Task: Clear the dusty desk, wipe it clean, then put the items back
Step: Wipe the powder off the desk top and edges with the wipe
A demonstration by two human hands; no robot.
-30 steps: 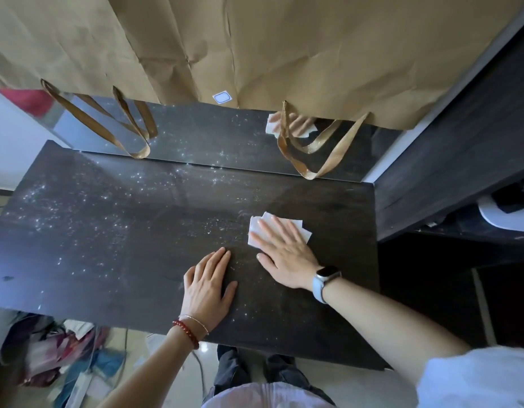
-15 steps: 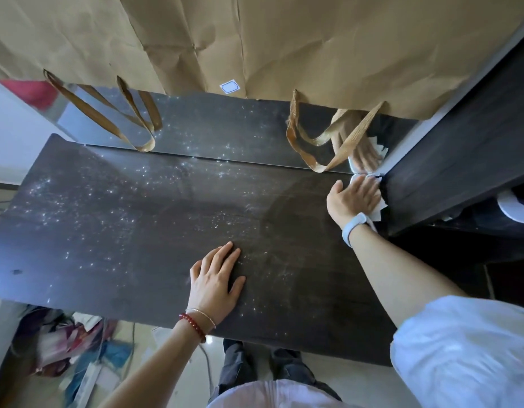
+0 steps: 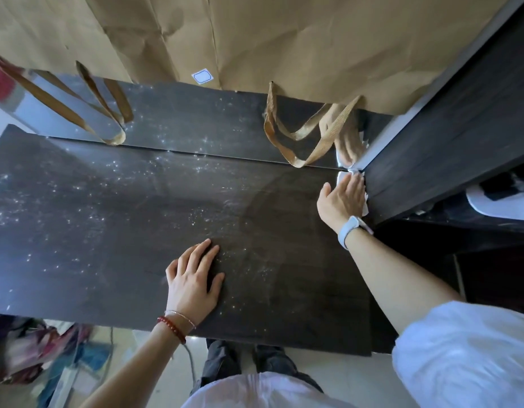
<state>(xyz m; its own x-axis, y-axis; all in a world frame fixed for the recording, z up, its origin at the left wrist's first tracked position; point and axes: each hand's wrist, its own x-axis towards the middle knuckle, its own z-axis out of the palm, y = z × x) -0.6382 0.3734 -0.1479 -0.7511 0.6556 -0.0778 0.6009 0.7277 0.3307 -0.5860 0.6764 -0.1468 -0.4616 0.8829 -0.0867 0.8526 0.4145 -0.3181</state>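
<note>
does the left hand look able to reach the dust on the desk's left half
Probably yes: the left hand rests flat, holding nothing, and nothing stands between it and that dust.

Dark desk (image 3: 137, 231) — white-speckled; white wipe (image 3: 365, 206)

Soft daylight; bluish sheen on left of dusty dark wood-grain table (image 3: 78, 231). Wide-angle bending at edges. Motion blur on white fabric sleeve (image 3: 466, 357).
</note>
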